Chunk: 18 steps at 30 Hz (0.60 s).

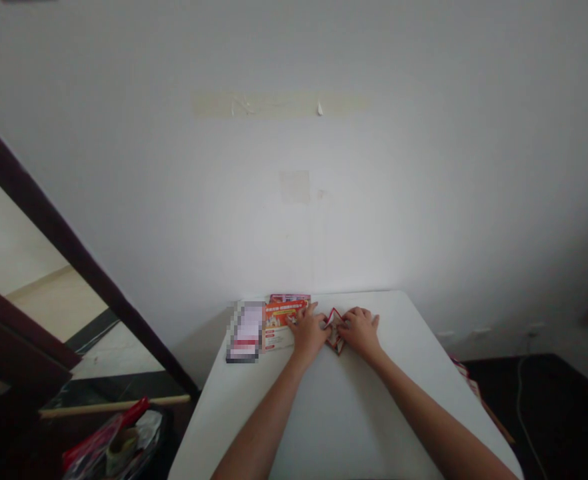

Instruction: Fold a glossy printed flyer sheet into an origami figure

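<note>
A small folded piece of red and white paper (335,331) lies on the white table (354,413) near its far edge. My left hand (308,330) presses on the paper's left side with its fingers spread flat. My right hand (360,329) rests on the paper's right side, fingers stretched forward and lying on the table. Most of the folded paper is hidden under both hands.
Orange and red printed leaflets (283,319) lie left of my hands, next to a blurred rectangular thing (246,331). A white wall rises just behind the table. A bag with red plastic (117,443) sits on the floor at the lower left. A dark door frame slants at the left.
</note>
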Each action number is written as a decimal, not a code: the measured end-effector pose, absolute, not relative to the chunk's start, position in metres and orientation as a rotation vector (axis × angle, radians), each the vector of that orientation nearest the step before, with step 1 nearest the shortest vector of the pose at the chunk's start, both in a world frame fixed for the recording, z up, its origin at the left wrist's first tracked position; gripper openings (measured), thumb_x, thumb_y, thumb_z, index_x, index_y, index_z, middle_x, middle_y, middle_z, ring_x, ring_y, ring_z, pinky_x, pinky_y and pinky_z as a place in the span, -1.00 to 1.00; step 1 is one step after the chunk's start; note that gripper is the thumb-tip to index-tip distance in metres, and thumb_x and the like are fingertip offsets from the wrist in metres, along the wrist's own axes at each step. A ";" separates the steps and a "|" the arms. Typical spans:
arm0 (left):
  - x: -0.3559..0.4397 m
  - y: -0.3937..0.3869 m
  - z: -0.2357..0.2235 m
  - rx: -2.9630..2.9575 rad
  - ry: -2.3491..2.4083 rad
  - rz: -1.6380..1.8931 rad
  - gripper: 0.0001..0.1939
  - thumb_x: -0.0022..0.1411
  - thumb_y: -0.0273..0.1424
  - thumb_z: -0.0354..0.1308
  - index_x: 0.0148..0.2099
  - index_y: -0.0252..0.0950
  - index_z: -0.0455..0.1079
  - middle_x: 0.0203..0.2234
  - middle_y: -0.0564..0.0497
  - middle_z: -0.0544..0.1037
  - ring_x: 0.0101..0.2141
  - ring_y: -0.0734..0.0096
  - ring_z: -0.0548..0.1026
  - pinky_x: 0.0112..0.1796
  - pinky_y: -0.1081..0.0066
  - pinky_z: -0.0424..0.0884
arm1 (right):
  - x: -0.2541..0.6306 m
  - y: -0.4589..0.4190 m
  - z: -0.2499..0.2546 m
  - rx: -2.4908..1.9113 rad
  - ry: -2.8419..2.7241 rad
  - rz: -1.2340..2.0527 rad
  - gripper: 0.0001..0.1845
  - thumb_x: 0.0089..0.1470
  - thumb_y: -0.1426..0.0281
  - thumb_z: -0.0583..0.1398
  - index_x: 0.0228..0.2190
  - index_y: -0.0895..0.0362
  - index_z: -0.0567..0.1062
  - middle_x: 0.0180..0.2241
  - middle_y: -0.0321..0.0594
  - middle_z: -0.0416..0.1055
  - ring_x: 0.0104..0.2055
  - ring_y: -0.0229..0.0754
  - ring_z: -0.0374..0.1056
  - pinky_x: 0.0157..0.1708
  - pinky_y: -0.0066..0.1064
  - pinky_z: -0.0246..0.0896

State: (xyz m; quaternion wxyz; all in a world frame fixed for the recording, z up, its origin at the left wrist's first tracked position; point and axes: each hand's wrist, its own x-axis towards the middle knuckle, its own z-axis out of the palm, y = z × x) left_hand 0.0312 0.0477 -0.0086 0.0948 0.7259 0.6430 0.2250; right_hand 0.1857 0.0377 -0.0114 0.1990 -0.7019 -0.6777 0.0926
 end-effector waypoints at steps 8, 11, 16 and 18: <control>0.032 0.043 -0.014 2.149 1.959 0.734 -0.81 0.11 -0.22 0.30 -0.18 -0.02 0.57 0.25 0.04 0.31 0.24 -0.06 0.17 0.20 -0.40 -0.12 | 0.183 0.032 -0.012 -1.920 -1.874 0.204 -0.73 0.11 0.18 0.19 -0.23 0.04 0.58 -0.02 -0.10 0.39 0.15 0.12 0.12 0.21 0.36 -0.34; 0.033 0.043 -0.014 2.145 1.958 0.732 -0.81 0.11 -0.24 0.29 -0.17 -0.02 0.57 0.26 0.03 0.31 0.25 -0.07 0.16 0.19 -0.42 -0.12 | 0.184 0.033 -0.015 -1.913 -1.871 0.216 -0.73 0.13 0.19 0.18 -0.22 0.03 0.57 -0.02 -0.10 0.39 0.16 0.12 0.12 0.21 0.36 -0.33; 0.033 0.043 -0.013 2.124 1.952 0.720 -0.82 0.14 -0.25 0.26 -0.17 -0.03 0.57 0.27 0.04 0.28 0.26 -0.07 0.15 0.19 -0.43 -0.12 | 0.189 0.038 -0.020 -1.918 -1.871 0.252 -0.77 0.14 0.25 0.17 -0.19 0.00 0.57 0.00 -0.13 0.38 0.17 0.07 0.13 0.23 0.32 -0.32; 0.032 0.043 -0.013 2.113 1.956 0.706 -0.81 0.14 -0.26 0.25 -0.17 -0.02 0.58 0.27 0.04 0.28 0.26 -0.07 0.15 0.20 -0.41 -0.11 | 0.190 0.039 -0.022 -1.924 -1.874 0.265 -0.77 0.14 0.26 0.16 -0.18 -0.01 0.56 0.01 -0.15 0.38 0.19 0.06 0.12 0.24 0.31 -0.34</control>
